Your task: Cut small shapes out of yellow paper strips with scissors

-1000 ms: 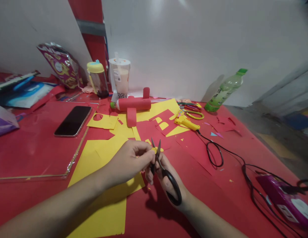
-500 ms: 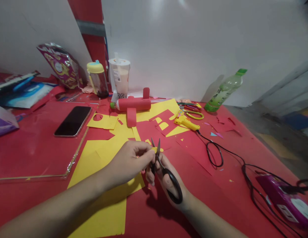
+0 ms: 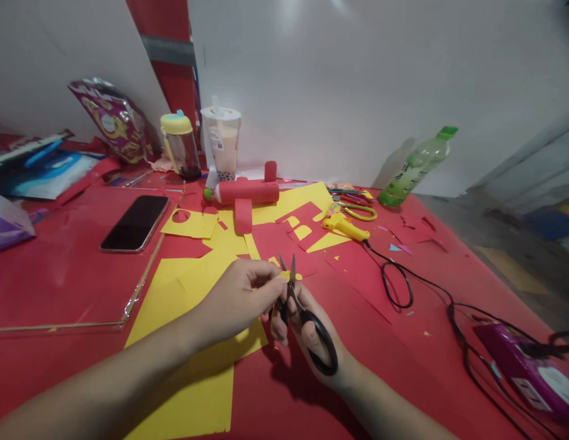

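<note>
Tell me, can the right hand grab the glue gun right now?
Probably not: the right hand is holding the scissors. Otherwise the way to the glue gun looks free, with nothing tall standing between.

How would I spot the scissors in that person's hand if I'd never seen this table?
Find the red table, then the right hand above its near middle. The scissors sit in that hand, blades parted and pointing toward the pale wall. Their black looped handle sets them apart from the yellow looped handle lying farther back.
</note>
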`<state>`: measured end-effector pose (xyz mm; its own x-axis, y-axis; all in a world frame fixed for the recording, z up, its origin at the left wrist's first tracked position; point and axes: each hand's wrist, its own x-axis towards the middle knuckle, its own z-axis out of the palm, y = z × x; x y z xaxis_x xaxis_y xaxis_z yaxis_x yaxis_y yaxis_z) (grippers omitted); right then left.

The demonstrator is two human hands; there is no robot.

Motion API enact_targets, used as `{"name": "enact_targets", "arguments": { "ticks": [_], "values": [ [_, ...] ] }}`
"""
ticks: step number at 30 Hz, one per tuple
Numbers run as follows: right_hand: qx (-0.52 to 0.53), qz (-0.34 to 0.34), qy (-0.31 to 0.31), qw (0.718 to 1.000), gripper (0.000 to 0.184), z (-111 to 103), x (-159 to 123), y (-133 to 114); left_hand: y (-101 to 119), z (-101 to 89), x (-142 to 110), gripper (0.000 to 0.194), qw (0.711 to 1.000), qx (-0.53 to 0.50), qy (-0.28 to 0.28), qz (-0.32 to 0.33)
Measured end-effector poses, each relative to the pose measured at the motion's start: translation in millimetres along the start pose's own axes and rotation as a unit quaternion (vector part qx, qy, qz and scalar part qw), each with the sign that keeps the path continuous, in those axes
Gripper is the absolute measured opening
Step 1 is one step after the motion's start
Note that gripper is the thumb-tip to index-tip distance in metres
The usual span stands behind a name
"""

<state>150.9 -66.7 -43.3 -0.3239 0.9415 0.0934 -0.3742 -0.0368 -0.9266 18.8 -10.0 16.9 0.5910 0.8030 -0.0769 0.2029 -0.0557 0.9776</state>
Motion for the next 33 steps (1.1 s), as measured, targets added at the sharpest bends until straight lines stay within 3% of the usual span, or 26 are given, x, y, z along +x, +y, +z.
{"name": "enact_targets", "arguments": {
  "ticks": [13,33],
  "values": [
    [0.011,-0.011,-0.017,1.000,0.040,-2,1,3,2,-7.0,3,0.020,1.000,0.025,0.002,-0.014],
    [0.056,0.027,-0.027,0.998,0.043,4,2,-4,10,-25.7,3,0.023,0.989,0.114,-0.092,-0.028]
  ]
}}
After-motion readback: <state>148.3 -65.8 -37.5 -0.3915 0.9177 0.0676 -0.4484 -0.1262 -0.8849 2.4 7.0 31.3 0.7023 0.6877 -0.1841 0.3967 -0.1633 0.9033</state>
